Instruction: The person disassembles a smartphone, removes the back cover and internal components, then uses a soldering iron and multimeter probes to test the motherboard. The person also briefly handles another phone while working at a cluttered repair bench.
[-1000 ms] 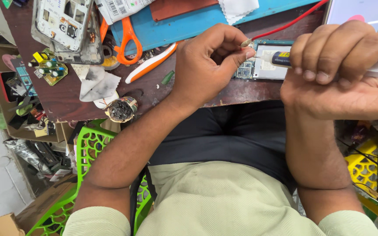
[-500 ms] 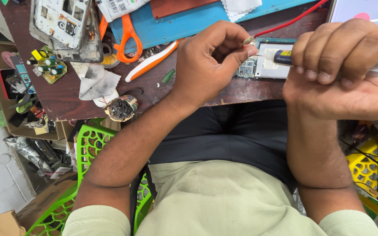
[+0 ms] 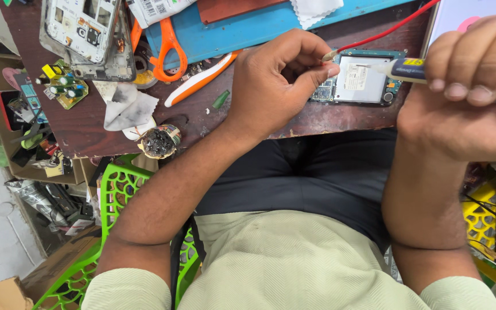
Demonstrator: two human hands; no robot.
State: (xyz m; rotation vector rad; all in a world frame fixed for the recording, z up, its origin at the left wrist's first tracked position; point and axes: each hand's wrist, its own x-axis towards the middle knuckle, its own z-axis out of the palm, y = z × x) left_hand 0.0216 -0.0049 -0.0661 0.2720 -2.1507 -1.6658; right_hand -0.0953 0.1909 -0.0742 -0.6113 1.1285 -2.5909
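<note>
Red wire (image 3: 383,33) pinched in our left hand (image 3: 276,86), tube (image 3: 400,68) clamped in our right hand (image 3: 466,97), we should steady both just above the board (image 3: 358,86) between them.

Brown workbench (image 3: 328,117) — scissors (image 3: 167,49), circuit board (image 3: 360,86), blue mat (image 3: 259,28).

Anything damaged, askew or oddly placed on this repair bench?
Yes: a phone shell lies opened with its insides exposed at the table's far left, and a dark-topped round tin sits right on the table's near edge, partly overhanging.
</note>
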